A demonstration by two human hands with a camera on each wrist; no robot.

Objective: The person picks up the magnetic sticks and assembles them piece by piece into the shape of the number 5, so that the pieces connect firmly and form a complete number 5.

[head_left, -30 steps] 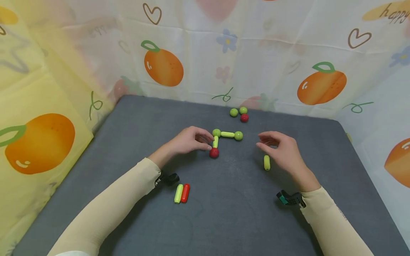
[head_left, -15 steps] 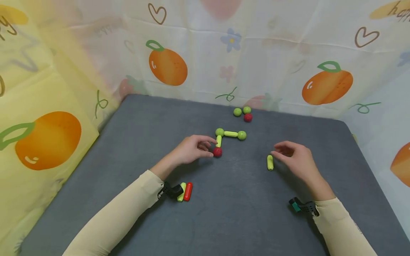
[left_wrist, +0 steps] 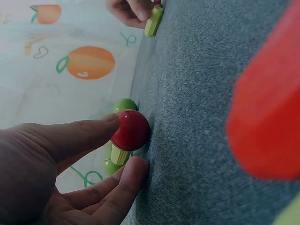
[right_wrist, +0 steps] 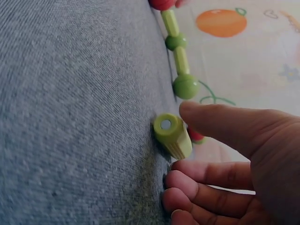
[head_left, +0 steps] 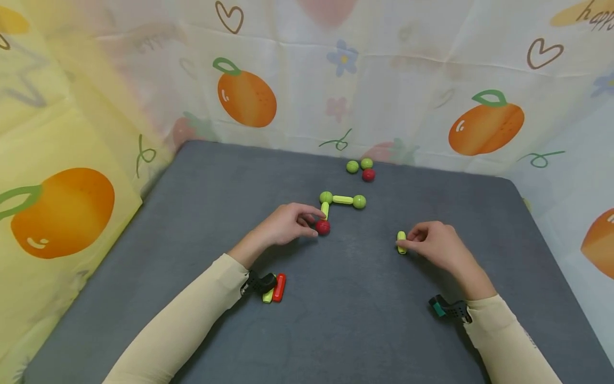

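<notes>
My left hand (head_left: pixel 288 224) is beside an L-shaped piece, with relaxed, parted fingers around the near red ball (head_left: pixel 323 227); contact is unclear. Two yellow-green sticks and two green balls (head_left: pixel 326 198) (head_left: pixel 359 201) form the rest of that piece. In the left wrist view the red ball (left_wrist: pixel 131 130) lies between the parted digits of the left hand (left_wrist: pixel 70 164). My right hand (head_left: pixel 443 248) pinches a loose yellow-green stick (head_left: pixel 401 236) on the table between thumb and fingers. A round metallic end shows on this stick (right_wrist: pixel 172 136) in the right wrist view.
Two green balls (head_left: pixel 352 167) (head_left: pixel 366 164) and a red ball (head_left: pixel 368 175) sit at the back of the grey table (head_left: pixel 336 330). A red stick (head_left: pixel 279 288) and a yellow-green stick (head_left: pixel 267 296) lie near the left wrist, whose strap partly covers the latter. Printed cloth hangs behind.
My right hand first moved back toward the near right, then its thumb and fingers closed around the loose stick. My left hand has come slightly nearer the body, beside the red ball.
</notes>
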